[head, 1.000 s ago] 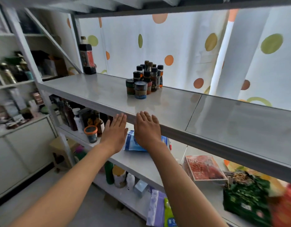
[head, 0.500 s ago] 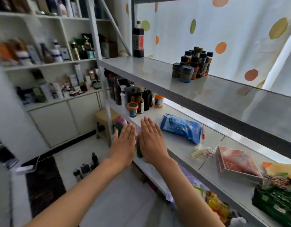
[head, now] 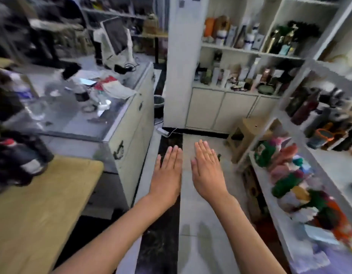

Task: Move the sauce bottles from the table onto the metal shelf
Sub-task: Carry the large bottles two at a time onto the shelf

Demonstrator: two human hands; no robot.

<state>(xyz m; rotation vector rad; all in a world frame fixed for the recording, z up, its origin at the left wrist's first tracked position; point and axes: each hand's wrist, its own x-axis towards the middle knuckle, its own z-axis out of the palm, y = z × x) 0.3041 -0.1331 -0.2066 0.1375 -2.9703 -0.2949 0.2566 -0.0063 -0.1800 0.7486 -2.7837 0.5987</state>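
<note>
Here both arms reach forward, left hand point(head: 168, 175) and right hand point(head: 207, 171) flat, fingers straight together, holding nothing.

Head-worn wide-angle view, angled forward and down.

Looks along a floor aisle point(head: 198, 224) from close above both outstretched forearms; wooden worktop point(head: 32, 210) near at left edge, metal shelf point(head: 285, 220) near at right, white cabinets farther ahead.

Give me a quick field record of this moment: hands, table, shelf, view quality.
left hand: flat, fingers straight, holding nothing
right hand: flat, fingers straight, holding nothing
hands' place: side by side in the air over the floor
wooden table: at left, dark bottles at its far edge, blurred
metal shelf: at right, crowded with goods
view quality: motion blur at both sides
</note>
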